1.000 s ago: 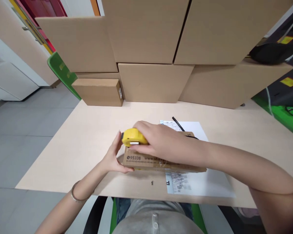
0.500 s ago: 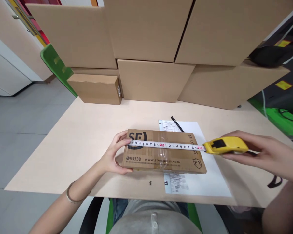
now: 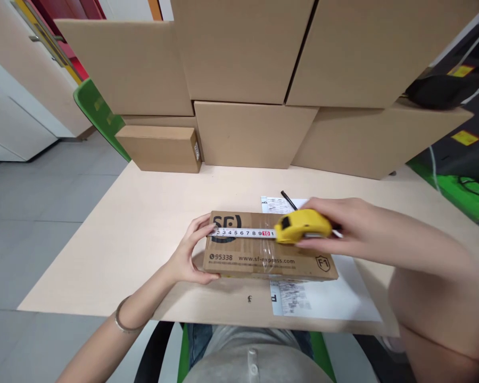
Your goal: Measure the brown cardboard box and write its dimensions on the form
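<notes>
A brown cardboard box with printed lettering lies in front of me. My left hand grips its left end, fingers on top and thumb at the near edge. The fingertips press the end of the white tape strip onto the box's top. My right hand is closed around a yellow tape measure, which sits over the middle of the box. The strip shows a little past the red 10 mark before it enters the case. Part of the box's right half is hidden behind my right hand.
Under the box lies a white printed sheet. A black pen rests at its far edge. A smaller brown box stands at the back left of the table. Large cardboard boxes form a wall behind.
My right hand has moved left with the tape measure, from beyond the box's right end to over its middle. The exposed strip has become shorter. My left hand keeps its grip.
</notes>
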A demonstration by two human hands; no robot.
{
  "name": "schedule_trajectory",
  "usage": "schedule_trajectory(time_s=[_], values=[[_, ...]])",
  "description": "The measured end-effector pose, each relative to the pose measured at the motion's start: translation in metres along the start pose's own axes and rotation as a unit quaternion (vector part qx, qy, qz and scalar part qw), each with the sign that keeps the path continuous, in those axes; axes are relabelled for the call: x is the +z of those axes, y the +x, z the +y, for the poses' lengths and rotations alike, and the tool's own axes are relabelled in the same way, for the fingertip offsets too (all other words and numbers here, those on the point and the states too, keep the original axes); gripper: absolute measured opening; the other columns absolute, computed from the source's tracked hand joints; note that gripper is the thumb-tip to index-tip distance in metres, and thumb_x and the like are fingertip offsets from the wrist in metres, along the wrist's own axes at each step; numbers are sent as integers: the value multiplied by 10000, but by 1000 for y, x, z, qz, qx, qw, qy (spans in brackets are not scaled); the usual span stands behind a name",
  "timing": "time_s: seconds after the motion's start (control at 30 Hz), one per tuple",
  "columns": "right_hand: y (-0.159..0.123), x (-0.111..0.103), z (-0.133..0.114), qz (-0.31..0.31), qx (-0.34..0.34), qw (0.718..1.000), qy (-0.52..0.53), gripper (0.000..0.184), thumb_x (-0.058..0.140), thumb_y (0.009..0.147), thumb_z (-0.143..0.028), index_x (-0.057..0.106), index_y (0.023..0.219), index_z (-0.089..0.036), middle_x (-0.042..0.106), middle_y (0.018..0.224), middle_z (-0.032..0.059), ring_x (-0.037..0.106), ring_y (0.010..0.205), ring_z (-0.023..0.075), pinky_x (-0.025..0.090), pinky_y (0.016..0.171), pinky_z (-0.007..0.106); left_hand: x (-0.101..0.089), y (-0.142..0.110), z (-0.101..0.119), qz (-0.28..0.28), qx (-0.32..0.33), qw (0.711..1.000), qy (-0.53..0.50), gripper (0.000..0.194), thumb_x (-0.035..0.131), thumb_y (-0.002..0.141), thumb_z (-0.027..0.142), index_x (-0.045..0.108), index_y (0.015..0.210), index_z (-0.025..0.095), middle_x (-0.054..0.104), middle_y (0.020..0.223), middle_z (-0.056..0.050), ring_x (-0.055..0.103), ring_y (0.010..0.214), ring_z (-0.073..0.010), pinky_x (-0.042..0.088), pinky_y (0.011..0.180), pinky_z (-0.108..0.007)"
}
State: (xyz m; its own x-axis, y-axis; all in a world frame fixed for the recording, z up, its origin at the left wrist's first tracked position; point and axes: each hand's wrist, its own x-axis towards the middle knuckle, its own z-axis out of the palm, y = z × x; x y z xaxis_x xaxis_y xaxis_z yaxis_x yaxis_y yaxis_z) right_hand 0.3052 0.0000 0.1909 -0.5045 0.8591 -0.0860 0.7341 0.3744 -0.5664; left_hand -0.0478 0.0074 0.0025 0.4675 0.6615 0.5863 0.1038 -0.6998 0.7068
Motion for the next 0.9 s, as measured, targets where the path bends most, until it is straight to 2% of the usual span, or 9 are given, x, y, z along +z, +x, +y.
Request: schedule_trajectory(time_s=[0.13, 0.23, 0.33, 0.43, 0.5, 0.63, 0.77, 0.83, 0.9], values=[[56, 29, -42, -68, -119, 989, -55, 312, 603, 958, -548, 585, 967, -237, 702, 845, 17, 611, 643, 179, 351, 550, 285, 4, -12, -6, 17, -86, 994, -70, 1420, 962, 553, 554, 85, 1657, 383, 355, 1648, -153, 413, 1482, -439, 352, 1215, -641], [80, 46, -61, -77, -195, 977, -36, 257, 591, 984, -456, 585, 1083, -220, 724, 1044, 46, 649, 745, 187, 383, 615, 295, 4, -20, -8, 10, -127, 990, -62, 1397, 969, 542, 550, 150, 1656, 354, 314, 1677, -151, 360, 1515, -465, 309, 1240, -649], [81, 47, -64, -78, -235, 968, -45, 206, 558, 1016, -356, 598, 1168, -224, 715, 1167, 45, 683, 871, 206, 434, 723, 316, 2, -17, -7, 18, -109, 993, -52, 1289, 958, 573, 529, 249, 1633, 342, 341, 1658, -144, 352, 1516, -462, 305, 1240, -651], [63, 35, -53, -26, -217, 973, -75, 214, 578, 1007, -374, 625, 1153, -226, 729, 1132, 51, 693, 901, 230, 459, 749, 336, 2, -4, 1, 30, -45, 996, -67, 1104, 928, 611, 540, 405, 1560, 330, 445, 1556, -136, 422, 1460, -424, 346, 1222, -602], [43, 26, -42, 42, -173, 983, -54, 275, 642, 967, -428, 633, 1179, -253, 740, 1101, 45, 702, 887, 237, 483, 713, 329, 2, 4, 10, 43, -45, 993, -98, 961, 890, 653, 579, 496, 1490, 319, 499, 1476, -129, 471, 1406, -398, 399, 1185, -557], [4, 22, -25, 173, -127, 976, 26, 419, 761, 892, -424, 594, 1265, -334, 738, 1163, 25, 724, 907, 227, 539, 669, 301, 10, 9, 25, 82, -204, 941, -256, 810, 800, 736, 648, 522, 1410, 295, 554, 1420, -107, 541, 1317, -361, 475, 1087, -491], [-8, 45, -20, 121, -94, 982, 107, 395, 792, 852, -389, 583, 1179, -315, 753, 1047, 9, 719, 822, 195, 550, 656, 293, 26, 6, 26, 93, -355, 870, -330, 562, 703, 866, 574, 540, 1307, 265, 627, 1307, -91, 609, 1215, -320, 502, 1006, -445], [-4, 63, -17, 74, -74, 987, 122, 348, 792, 827, -353, 608, 1114, -283, 740, 958, 10, 691, 781, 191, 542, 665, 313, 33, 8, 22, 108, -393, 859, -310, 511, 651, 914, 566, 544, 1291, 238, 636, 1292, -99, 608, 1225, -317, 481, 1023, -439], [4, 81, -11, 57, -76, 991, 95, 310, 801, 792, -326, 641, 1048, -256, 711, 901, 17, 653, 784, 202, 526, 706, 353, 34, 12, 16, 115, -406, 873, -245, 510, 608, 936, 591, 560, 1276, 215, 640, 1290, -109, 588, 1251, -324, 451, 1051, -445]])
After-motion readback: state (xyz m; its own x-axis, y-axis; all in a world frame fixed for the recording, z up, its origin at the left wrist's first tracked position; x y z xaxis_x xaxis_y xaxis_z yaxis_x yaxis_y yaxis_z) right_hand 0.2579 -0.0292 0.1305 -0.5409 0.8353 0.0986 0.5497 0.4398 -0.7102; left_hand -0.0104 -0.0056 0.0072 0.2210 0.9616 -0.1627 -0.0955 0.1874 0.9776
